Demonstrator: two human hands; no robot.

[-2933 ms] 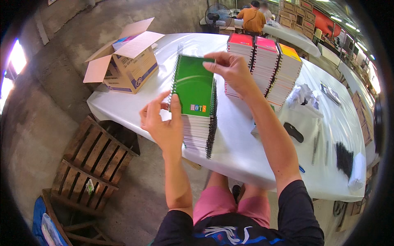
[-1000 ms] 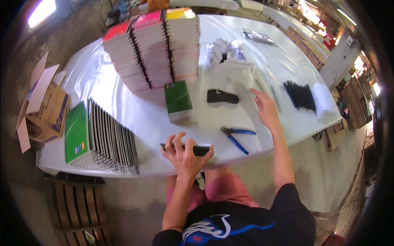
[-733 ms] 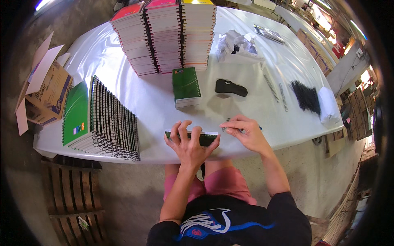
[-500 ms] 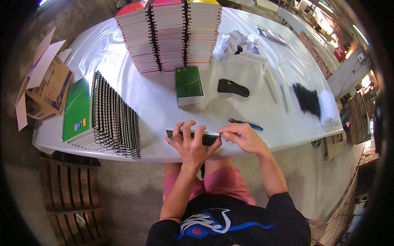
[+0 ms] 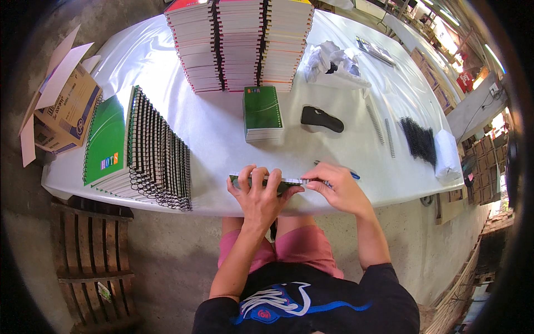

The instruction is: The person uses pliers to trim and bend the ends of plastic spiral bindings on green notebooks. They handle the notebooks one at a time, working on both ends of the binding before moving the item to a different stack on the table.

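Observation:
My left hand grips a green notebook on edge near the front of the table, with fingers over its far side and thumb on the near side. At the notebook's right end, the thumb and fingers of my right hand pinch a thin wire coil along its edge; the fingers hide part of it. Cutting pliers with blue handles lie just beyond my right hand, partly covered by it. Farther off stands a short stack of green notebooks.
Coil-bound green notebooks fan out at left beside an open carton. Tall notebook stacks rise at the back. Rightward are a black pouch-like object, crumpled plastic, loose coils, black coils and a white roll.
The view has shifted slightly. My right hand has turned at the notebook's right end and now covers more of the pliers. My left hand keeps its hold on the notebook.

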